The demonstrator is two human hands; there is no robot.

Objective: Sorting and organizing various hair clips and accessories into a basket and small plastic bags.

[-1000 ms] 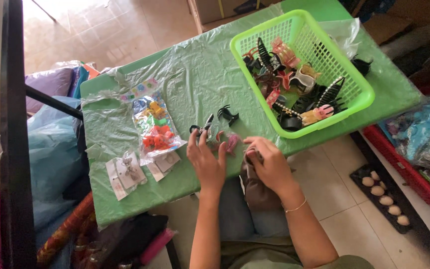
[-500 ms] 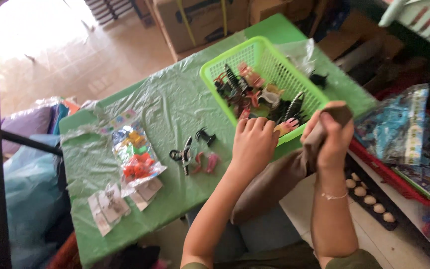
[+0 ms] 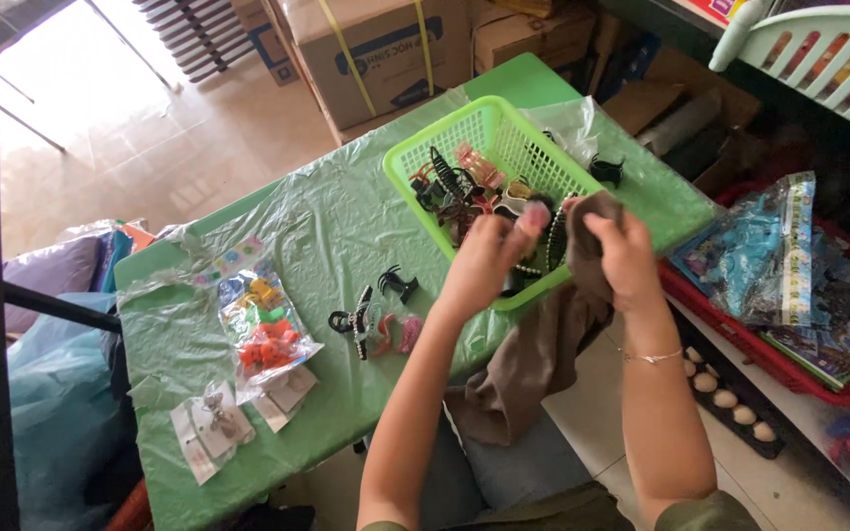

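Brown cloth bunched in right hand, pink clip pinched in left hand just above green basket; could slip if pinched too loosely.

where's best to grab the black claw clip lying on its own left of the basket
Probably take the black claw clip by its pinch tabs, coming straight down from above. It lies apart from the striped clip and the green basket, so fingers have room on both sides; its teeth would snag.
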